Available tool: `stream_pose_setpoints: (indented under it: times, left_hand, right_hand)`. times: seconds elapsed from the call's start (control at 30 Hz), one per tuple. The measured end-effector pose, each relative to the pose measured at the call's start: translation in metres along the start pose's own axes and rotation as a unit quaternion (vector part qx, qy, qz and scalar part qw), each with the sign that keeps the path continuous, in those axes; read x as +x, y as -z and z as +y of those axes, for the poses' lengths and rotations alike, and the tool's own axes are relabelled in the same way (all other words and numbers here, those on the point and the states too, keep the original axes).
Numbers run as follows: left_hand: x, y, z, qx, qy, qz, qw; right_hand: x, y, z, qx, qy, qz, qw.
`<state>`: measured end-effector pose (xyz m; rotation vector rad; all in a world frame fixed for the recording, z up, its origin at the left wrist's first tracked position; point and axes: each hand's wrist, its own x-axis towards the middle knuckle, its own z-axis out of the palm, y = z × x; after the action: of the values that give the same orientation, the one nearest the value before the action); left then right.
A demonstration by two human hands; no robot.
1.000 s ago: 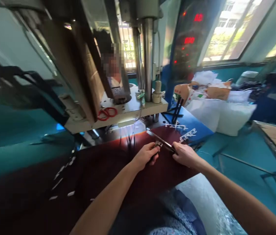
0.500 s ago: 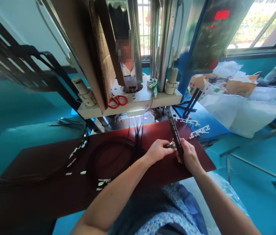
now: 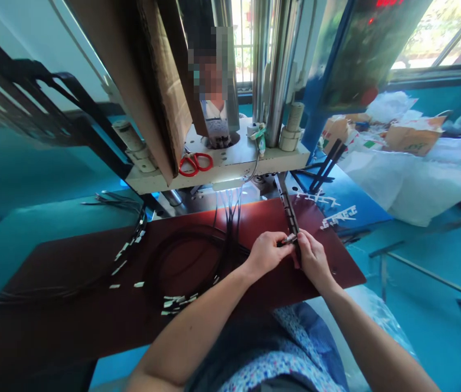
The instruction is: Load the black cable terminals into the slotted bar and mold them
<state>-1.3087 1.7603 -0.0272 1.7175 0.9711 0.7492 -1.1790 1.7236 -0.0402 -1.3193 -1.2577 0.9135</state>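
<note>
Dark-red board (image 3: pixel 71 326); red-handled scissors (image 3: pixel 195 164); blue-white floral clothing (image 3: pixel 271 370).

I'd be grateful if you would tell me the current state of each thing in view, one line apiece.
Left hand: pinching a small metal fitting.
Right hand: gripping a black slotted bar.
Black cables: coiled on a dark red board.
Red-handled scissors: lying on the machine plate.
Digital display: lit red.

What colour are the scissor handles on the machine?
The scissor handles are red; head view.
</note>
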Motion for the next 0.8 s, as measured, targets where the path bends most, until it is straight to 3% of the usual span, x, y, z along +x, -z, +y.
stream_pose_setpoints:
  times: [0.07, 0.13, 0.2, 0.27, 0.47, 0.63, 0.8]
  left_hand:
    - [0.003, 0.003, -0.001, -0.033, -0.024, 0.014, 0.999]
    - [0.006, 0.006, 0.0, -0.051, -0.038, 0.064, 0.996]
    - [0.009, 0.007, 0.002, -0.039, -0.04, 0.115, 0.992]
    - [0.009, 0.007, 0.004, -0.007, -0.043, 0.127, 0.991]
    - [0.003, 0.005, 0.01, 0.111, -0.071, 0.066, 0.989]
    - [0.004, 0.007, 0.011, 0.171, -0.085, 0.048, 0.98]
    - [0.014, 0.009, 0.007, 0.052, -0.025, -0.062, 0.996]
  right_hand:
    - [-0.001, 0.002, 0.001, 0.037, -0.021, -0.003, 0.999]
    - [-0.003, 0.003, 0.002, 0.072, -0.037, 0.008, 0.997]
    - [-0.004, 0.004, 0.003, 0.096, -0.04, 0.029, 0.994]
    - [-0.005, 0.004, 0.003, 0.109, -0.037, 0.042, 0.992]
    - [-0.006, 0.004, 0.005, 0.113, -0.015, 0.024, 0.993]
    - [-0.007, 0.005, 0.004, 0.112, -0.027, 0.029, 0.993]
    - [-0.007, 0.006, 0.003, 0.12, -0.034, 0.019, 0.992]
